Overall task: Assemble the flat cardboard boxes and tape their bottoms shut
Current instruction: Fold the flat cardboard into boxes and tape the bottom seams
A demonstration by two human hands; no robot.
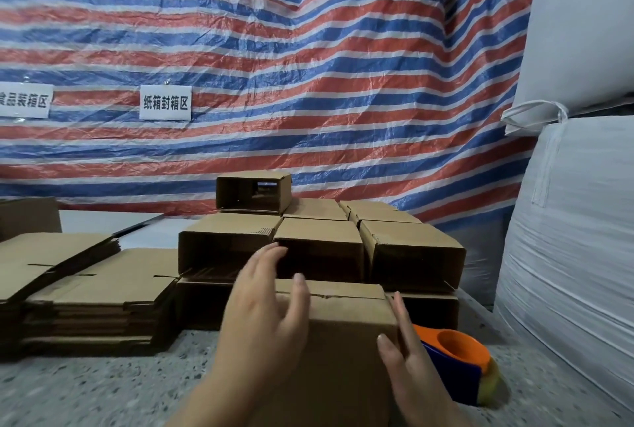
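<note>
Your straight fingers [298,293] bracketed the assembled box [343,341] on the worktop [103,389], left hand [264,317] and right hand [408,361] flat against its sides, gripping nothing; likely light, crushable cardboard, best held by opposite walls, finished boxes [319,248] stacked beyond.

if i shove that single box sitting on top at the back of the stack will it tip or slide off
Probably slides easily: the top box looks like an empty open-ended cardboard shell, so likely light. It may squash or skew rather than stay rigid. It rests near the edge of the stacked boxes, so a hard shove could drop it.
</note>
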